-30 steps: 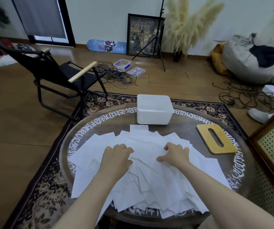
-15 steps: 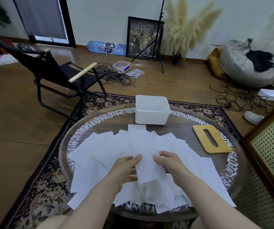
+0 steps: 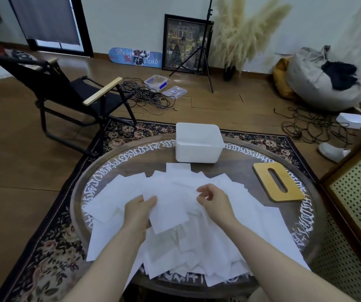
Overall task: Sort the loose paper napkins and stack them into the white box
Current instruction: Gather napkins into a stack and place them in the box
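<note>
A loose heap of white paper napkins (image 3: pixel 188 240) covers most of the round table (image 3: pixel 92 188), spilling toward its near edge. Above the heap's middle, the left hand (image 3: pixel 139 212) grips one napkin (image 3: pixel 171 210) by its left edge, thumb on top and fingers curled beneath, so the sheet is lifted clear of the others. The right hand (image 3: pixel 215 201) is at that napkin's right side, fingers curled and thumb close to them; whether it actually pinches the paper I cannot tell.

The white box (image 3: pixel 198 142) stands at the far side of the table, just beyond the heap and apart from both hands; its inside is too washed out to read. To the right of the heap, on the table, lies a flat wooden lid (image 3: pixel 260 171) with a slot cut through it. The table sits on a dark floral rug (image 3: pixel 44 258). Beyond the table to the left stands a black folding chair (image 3: pixel 70 92), and a tangle of black cables (image 3: pixel 147 97) lies on the wooden floor behind the box.
</note>
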